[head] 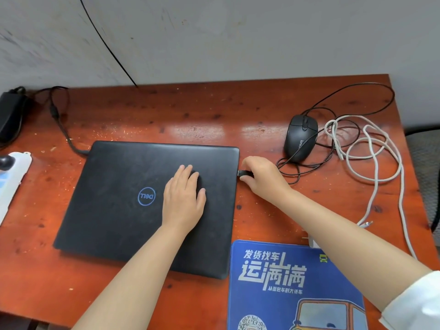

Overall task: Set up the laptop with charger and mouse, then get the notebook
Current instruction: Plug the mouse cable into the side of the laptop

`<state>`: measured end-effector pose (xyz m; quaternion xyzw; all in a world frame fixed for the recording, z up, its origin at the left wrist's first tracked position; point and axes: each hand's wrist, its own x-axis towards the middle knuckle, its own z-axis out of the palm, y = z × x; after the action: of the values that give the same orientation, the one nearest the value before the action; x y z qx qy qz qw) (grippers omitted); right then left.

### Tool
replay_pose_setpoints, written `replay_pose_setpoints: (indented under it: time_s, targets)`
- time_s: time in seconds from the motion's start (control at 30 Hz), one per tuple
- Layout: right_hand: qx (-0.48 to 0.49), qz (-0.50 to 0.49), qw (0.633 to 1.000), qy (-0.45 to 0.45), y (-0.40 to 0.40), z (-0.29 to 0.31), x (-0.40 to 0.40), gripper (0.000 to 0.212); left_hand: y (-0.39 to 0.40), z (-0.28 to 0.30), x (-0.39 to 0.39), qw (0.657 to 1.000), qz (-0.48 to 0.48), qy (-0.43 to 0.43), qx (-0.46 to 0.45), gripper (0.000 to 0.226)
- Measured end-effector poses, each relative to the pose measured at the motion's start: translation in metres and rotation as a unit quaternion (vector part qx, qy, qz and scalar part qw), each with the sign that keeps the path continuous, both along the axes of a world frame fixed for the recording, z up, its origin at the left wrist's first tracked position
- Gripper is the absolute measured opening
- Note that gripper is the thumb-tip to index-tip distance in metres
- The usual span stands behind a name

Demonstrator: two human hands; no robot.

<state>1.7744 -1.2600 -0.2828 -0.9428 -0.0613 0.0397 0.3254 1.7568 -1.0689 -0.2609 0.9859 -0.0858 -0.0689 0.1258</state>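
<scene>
Closed black laptop [133, 201], lid down, blue ring logo facing up, lying at the centre of the frame on a reddish wooden table [214, 110]. Left hand [183, 198]: forearm enters from the lower middle of the frame and angles up; palm flat on the lid just right of the logo, fingers straight and together, pressing down, thumb spread to the right. Right hand [262, 175]: forearm enters from the lower right, white sleeve [416, 303] pushed back near the frame edge; hand sits just beside the laptop's right edge, fingers curled, thumb and fingers pinching a black USB plug [244, 173] whose tip meets the side of the laptop. Whether the plug is fully seated cannot be told. Black wired mouse [300, 138], upper right of centre, resting on the table above the right hand, its thin black cable [357, 91] looping toward the table's far right corner and back to the hand. Black charger brick [10, 115], upper left edge of the frame, its cord [63, 129] running down to the laptop's rear left corner. White cable [371, 153] in loose coils at right, near the mouse. Blue mouse pad [285, 287] with white characters and an orange truck picture, lower right, just beside the laptop's front right corner, partly under the right forearm. White power strip [14, 177] at the left edge, partly cut off.
</scene>
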Motion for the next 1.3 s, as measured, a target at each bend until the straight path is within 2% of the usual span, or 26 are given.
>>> replay_pose_setpoints:
  time_s: [0.53, 0.83, 1.13, 1.3]
  targets:
    - [0.0, -0.007, 0.998, -0.063, 0.006, 0.004, -0.007, 0.01, 0.007, -0.004, -0.014, 1.0, 0.006, 0.0, -0.013, 0.04]
    - [-0.048, -0.001, 0.999, -0.021, 0.007, 0.004, -0.008, 0.01, 0.013, -0.002, -0.037, 1.0, -0.002, 0.008, -0.012, 0.042]
    - [-0.094, 0.016, 0.995, 0.02, 0.015, 0.014, -0.018, 0.03, 0.031, -0.008, -0.067, 0.999, 0.033, -0.005, -0.009, 0.045]
    - [-0.148, 0.015, 0.988, 0.041, 0.026, 0.022, -0.024, 0.025, 0.042, -0.012, -0.08, 0.999, 0.042, -0.001, -0.005, 0.048]
